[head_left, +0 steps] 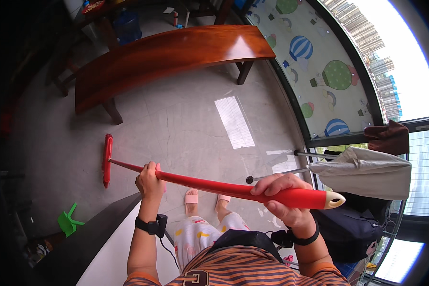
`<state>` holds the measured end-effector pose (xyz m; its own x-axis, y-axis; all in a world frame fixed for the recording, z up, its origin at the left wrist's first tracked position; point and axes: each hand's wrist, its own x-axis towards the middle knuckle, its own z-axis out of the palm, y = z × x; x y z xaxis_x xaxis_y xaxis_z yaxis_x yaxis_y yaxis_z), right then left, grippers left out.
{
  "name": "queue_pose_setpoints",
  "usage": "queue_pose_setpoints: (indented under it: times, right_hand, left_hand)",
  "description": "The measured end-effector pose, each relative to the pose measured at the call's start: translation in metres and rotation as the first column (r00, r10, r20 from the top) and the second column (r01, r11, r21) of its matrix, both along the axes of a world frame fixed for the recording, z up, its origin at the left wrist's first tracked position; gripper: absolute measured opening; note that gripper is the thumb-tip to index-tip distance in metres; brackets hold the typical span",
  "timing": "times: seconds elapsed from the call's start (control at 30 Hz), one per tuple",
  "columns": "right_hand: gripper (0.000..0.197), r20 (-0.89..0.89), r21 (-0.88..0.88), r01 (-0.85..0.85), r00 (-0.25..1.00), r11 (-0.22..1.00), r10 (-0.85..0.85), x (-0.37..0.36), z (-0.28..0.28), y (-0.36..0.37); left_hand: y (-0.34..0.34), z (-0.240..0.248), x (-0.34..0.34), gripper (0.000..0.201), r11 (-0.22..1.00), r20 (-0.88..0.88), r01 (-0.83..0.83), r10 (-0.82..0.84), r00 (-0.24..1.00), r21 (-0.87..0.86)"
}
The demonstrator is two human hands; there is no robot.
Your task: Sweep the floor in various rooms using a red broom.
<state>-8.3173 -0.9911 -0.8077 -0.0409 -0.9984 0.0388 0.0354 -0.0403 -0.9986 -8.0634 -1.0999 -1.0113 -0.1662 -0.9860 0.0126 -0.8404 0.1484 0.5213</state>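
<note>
Ok, on my feed both hands are clamped on one long red broom (205,182), well apart from each other. L hand (149,182) is wrapped round the thin part of the handle, nearer the brush head (107,164); R hand (287,196) grips the thick end, thumb underside, w/ the cream end cap (335,200) sticking out past it. Broom slants across in front of the person, head end to my left, low over the grey floor (176,114); can't tell for sure if bristles touch. Wooden bench (176,50) stands beyond the head. Green plastic item (67,224), kind unclear, lies lower L. I've also got pink slippers (191,196) below the handle, & a pale cloth (362,171) hanging near the window, R side.
</note>
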Motion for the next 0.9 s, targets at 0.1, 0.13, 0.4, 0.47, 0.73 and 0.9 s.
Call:
queue_pose_setpoints:
  times: [0.1,0.13,0.4,0.47,0.73,0.9]
  right_hand:
    - [0.019,0.026,0.049,0.111,0.993,0.993,-0.112,-0.043,0.017,0.003]
    - [0.021,-0.061,0.093,0.086,0.995,0.992,-0.081,-0.055,0.017,-0.005]
    - [0.043,-0.254,0.169,0.006,0.967,0.986,0.037,-0.192,0.021,-0.016]
    - [0.046,-0.218,0.036,-0.023,0.975,0.999,0.031,-0.212,-0.013,-0.033]
    - [0.075,-0.401,0.041,0.179,0.904,0.983,-0.148,-0.331,-0.128,-0.113]
    - [0.019,-0.639,0.105,0.334,0.744,0.937,-0.194,-0.418,-0.18,-0.109]
  left_hand:
    - [0.001,-0.014,-0.071,0.022,0.981,-0.034,0.192,-0.193,0.981,-0.011]
    - [-0.005,-0.029,-0.087,0.022,0.955,-0.015,0.297,-0.297,0.955,0.02]
    - [-0.081,0.136,-0.274,0.02,0.933,-0.101,0.273,-0.302,0.948,-0.234]
    - [-0.097,0.137,-0.313,0.023,0.957,-0.223,0.27,-0.287,0.932,-0.106]
    - [-0.092,0.179,-0.476,0.027,0.849,-0.686,0.47,-0.193,0.701,0.242]
    - [-0.096,0.158,-0.551,0.026,0.746,-0.783,0.56,-0.086,0.616,0.359]
